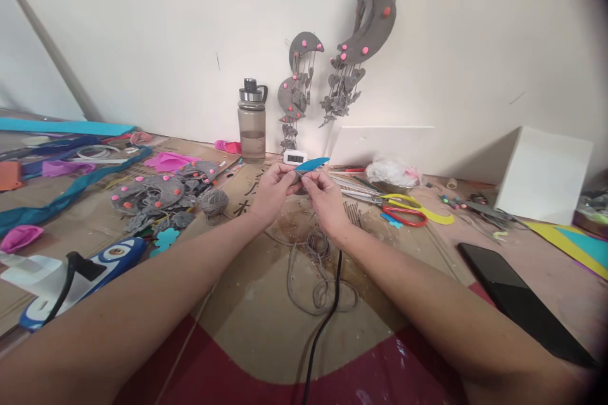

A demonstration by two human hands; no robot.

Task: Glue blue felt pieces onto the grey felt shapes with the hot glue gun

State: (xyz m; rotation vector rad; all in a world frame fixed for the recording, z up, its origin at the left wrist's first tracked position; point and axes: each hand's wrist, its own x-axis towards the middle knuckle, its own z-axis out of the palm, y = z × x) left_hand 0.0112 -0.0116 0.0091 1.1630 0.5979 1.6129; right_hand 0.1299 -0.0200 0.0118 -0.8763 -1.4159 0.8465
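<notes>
Out in front of me, my left hand (277,186) and my right hand (324,196) meet with fingertips pinched close together. From between them sticks out a thin blue pointed piece (313,164), like part of a felt crescent, tilted up to the right. Both hands seem to grip it; a bit of grey shows at the fingertips, but the fingers mostly hide it. Below the hands, loose grey yarn (320,294) lies in loops on the cardboard (266,342). A ball of grey yarn (213,202) sits left of my left forearm.
Left are grey felt crescents with pink dots (147,195) and a blue-and-white glue gun (90,278). A water bottle (251,123) stands behind. Right lie red-handled scissors (403,216) and a phone (517,304). A black cable (327,316) runs toward me. Grey mobiles (365,31) hang on the wall.
</notes>
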